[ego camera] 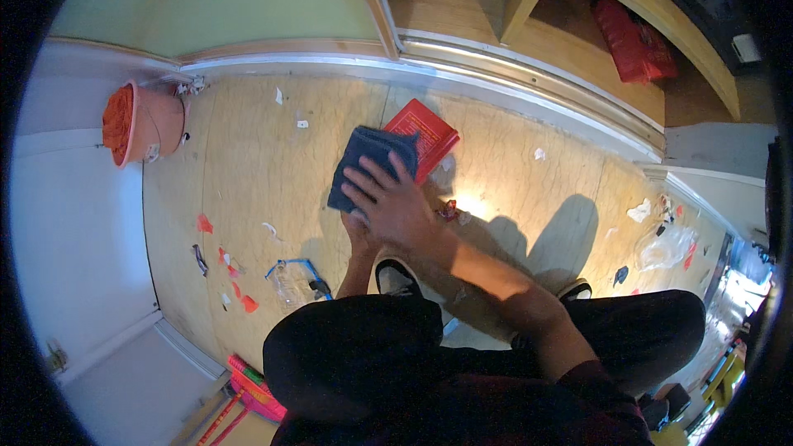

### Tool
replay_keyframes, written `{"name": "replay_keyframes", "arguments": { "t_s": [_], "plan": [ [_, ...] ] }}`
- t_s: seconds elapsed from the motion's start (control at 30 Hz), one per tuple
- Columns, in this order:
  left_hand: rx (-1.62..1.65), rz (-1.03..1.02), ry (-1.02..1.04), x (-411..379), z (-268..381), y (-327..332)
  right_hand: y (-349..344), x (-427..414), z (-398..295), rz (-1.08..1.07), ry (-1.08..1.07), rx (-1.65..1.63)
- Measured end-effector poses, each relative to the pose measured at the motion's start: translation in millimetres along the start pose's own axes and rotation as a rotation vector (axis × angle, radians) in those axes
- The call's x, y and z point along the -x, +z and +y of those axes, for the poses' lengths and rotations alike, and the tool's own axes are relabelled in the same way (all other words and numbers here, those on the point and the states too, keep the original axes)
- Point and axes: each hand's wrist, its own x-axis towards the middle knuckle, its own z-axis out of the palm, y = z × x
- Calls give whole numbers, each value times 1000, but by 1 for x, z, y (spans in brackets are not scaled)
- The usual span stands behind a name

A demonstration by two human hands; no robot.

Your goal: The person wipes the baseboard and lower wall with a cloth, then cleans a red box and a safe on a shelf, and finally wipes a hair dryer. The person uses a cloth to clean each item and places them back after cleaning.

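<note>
A dark blue, flat, folded piece, which looks like cloth (350, 158), is between my two hands above the wooden floor. My right hand (396, 198) lies across its upper face with the fingers spread. Beneath its lower edge my left hand (359, 232) supports it, with most of the fingers hidden by the piece and the other hand. A thick red book (427, 130) with printing on its cover lies on the floor just beyond, partly covered from view by the blue piece.
A pink bucket (158, 121) with orange-red cloth stands at the left wall. Paper scraps, a clear plastic container (291, 282) and a plastic bag (669, 248) litter the floor. A pink dustpan (263, 390) is at lower left. An open cabinet (458, 12) holds a red package (635, 43).
</note>
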Motion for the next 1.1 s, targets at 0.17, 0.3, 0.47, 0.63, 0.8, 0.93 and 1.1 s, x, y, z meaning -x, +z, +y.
{"name": "replay_keyframes", "arguments": {
  "t_s": [0.17, 0.3, 0.47, 0.63, 0.8, 0.93, 1.1],
  "plan": [
    [-388, -90, 243, 4, 5, 4, -25, -30, 84, 93, 210, 143],
    [-397, -115, 252, 1, 5, 3, -38, -27, 119, 16, 559, -187],
    [-409, -167, 161, 10, 9, -3, -36, 5, 97, 261, 612, -287],
    [-1000, -180, 601, 7, 23, -1, -42, 21, 117, 227, 720, -418],
    [-1327, -561, 445, -22, 63, 54, -23, 28, 134, 341, 916, -1109],
    [-1264, -525, 437, -28, 46, 74, -22, 33, 121, 427, 1021, -1498],
    [-843, -322, 541, -41, 58, 51, -73, 26, 128, 808, 1055, -1604]
  ]
}}
